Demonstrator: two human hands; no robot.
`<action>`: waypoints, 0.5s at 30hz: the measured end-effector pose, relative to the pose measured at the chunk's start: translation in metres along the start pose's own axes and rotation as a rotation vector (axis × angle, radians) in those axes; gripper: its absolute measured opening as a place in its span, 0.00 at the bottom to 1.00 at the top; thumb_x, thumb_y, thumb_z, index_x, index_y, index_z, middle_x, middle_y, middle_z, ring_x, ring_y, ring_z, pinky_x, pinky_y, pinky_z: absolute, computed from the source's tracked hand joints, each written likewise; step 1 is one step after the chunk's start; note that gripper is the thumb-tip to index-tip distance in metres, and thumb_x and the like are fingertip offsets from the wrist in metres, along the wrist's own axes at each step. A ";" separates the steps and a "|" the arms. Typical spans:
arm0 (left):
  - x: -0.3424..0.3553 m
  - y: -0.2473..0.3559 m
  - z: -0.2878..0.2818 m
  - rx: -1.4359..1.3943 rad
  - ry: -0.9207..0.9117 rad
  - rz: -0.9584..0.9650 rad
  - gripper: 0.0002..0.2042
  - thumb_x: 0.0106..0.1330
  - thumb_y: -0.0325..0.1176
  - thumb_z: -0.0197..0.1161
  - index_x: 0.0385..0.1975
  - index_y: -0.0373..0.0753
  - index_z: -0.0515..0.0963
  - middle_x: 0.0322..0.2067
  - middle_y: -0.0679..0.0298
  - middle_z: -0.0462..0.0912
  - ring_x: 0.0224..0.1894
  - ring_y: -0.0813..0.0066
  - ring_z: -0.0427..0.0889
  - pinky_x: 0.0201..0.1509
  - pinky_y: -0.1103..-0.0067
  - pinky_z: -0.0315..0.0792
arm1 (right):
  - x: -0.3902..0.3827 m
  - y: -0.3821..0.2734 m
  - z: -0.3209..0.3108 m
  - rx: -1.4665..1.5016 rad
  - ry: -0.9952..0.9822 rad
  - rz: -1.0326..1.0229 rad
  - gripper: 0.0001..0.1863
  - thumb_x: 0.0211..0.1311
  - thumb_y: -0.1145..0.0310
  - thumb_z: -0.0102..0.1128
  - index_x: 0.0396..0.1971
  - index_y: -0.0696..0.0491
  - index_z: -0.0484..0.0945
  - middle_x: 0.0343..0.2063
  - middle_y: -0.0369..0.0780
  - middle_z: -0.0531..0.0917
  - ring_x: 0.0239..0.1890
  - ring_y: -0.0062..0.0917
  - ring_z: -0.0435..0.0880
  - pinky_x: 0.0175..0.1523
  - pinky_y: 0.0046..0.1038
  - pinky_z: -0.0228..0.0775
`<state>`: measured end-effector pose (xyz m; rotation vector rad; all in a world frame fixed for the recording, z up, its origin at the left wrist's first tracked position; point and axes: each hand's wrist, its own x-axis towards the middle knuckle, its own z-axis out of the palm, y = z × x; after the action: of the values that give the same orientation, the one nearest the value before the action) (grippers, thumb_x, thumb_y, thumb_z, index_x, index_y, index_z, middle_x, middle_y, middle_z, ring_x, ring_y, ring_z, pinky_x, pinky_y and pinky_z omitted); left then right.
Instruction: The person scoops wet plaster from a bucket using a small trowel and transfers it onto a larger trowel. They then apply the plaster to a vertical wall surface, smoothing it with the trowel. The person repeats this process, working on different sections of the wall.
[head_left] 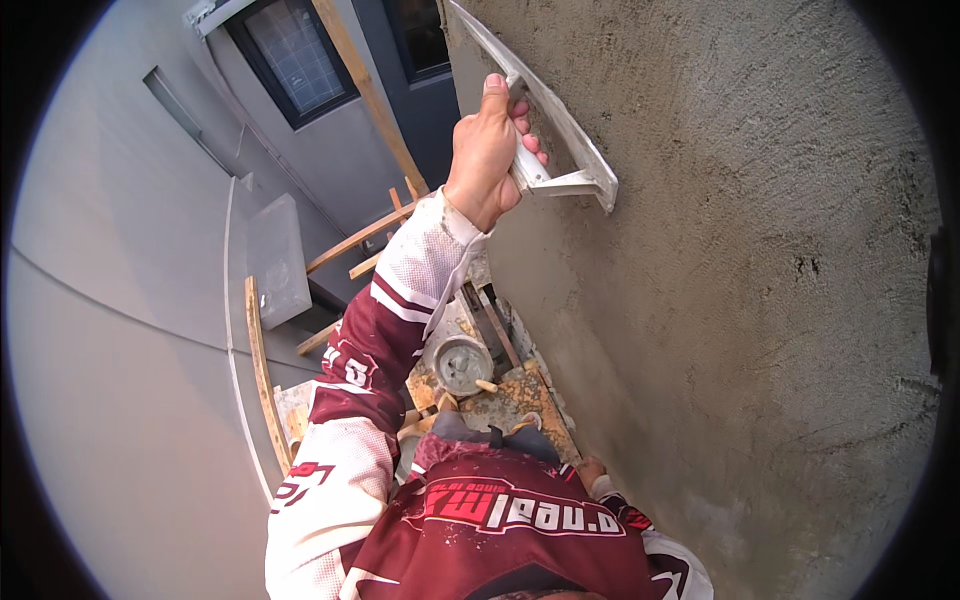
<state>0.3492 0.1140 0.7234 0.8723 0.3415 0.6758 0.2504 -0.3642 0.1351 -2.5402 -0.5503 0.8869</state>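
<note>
My left hand (486, 160) is raised high and wrapped round the pale handle of a plastering float (572, 137). The float has a long, thin blade joined to the handle by brackets. Its blade stands edge-on to my view, along the rough grey rendered wall (720, 200); whether its whole face touches the render I cannot tell. Low down at my right side, close to the foot of that wall, is my right hand (592, 468). Only a small part of it shows beside my body, and its fingers cannot be made out.
Below me a round bucket (462, 366) with grey, wet-looking contents stands on mortar-splashed boards (515, 402). Timber rails (264, 370) and a slanting wooden pole (370, 90) rise on the left. Beyond them are a smooth grey wall (120, 230) and a dark-framed window (295, 60).
</note>
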 end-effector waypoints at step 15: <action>0.051 -0.179 -0.202 0.346 0.321 0.166 0.22 0.67 0.52 0.58 0.26 0.35 0.72 0.11 0.72 0.63 0.09 0.84 0.63 0.11 0.83 0.61 | -0.010 -0.064 -0.036 0.307 0.015 0.314 0.21 0.54 0.61 0.58 0.44 0.58 0.76 0.42 0.54 0.80 0.47 0.45 0.79 0.52 0.40 0.69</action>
<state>0.3511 0.1849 0.4582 1.1308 0.6948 0.9306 0.2517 -0.3234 0.1964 -2.3796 -0.0019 0.9725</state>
